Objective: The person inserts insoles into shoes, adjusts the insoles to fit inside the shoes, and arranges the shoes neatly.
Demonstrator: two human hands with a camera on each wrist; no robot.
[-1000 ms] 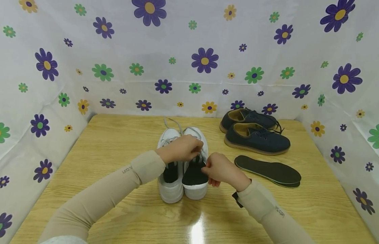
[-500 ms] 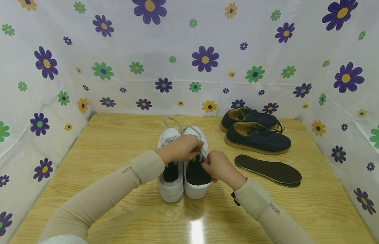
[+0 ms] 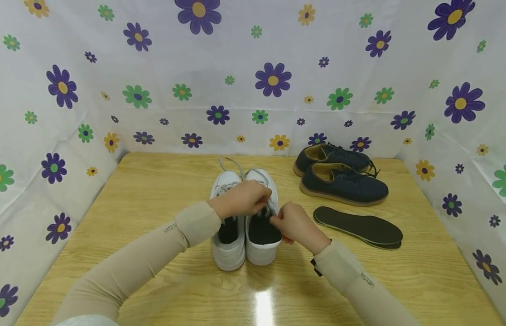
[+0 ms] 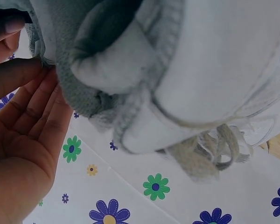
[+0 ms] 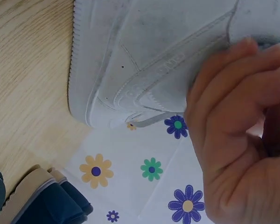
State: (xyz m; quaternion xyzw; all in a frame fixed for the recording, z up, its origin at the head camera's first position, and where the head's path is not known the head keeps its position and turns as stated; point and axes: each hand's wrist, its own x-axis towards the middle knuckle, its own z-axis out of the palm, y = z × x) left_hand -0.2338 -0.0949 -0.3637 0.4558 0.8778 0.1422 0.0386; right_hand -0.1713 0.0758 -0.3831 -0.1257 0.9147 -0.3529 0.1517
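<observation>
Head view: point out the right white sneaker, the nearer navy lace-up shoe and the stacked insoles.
Right white sneaker (image 3: 262,255): head view, back of the heel.
Nearer navy lace-up shoe (image 3: 339,186): head view, side of the upper.
Stacked insoles (image 3: 360,227): head view, middle of the top one.

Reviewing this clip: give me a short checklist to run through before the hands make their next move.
1. Left hand on the right white shoe: ok, pinching toward the front of its opening.
2. Right hand on that shoe: ok, at the right edge of the opening.
3. Black insole in line with the opening: ok.
4. Insole's toe end lying flat: cannot tell, hidden.
5. Laces tidy: not ok, a loose length extends beyond the toes.
6. Stacked insoles out of the way: ok, apart on the right.
</observation>
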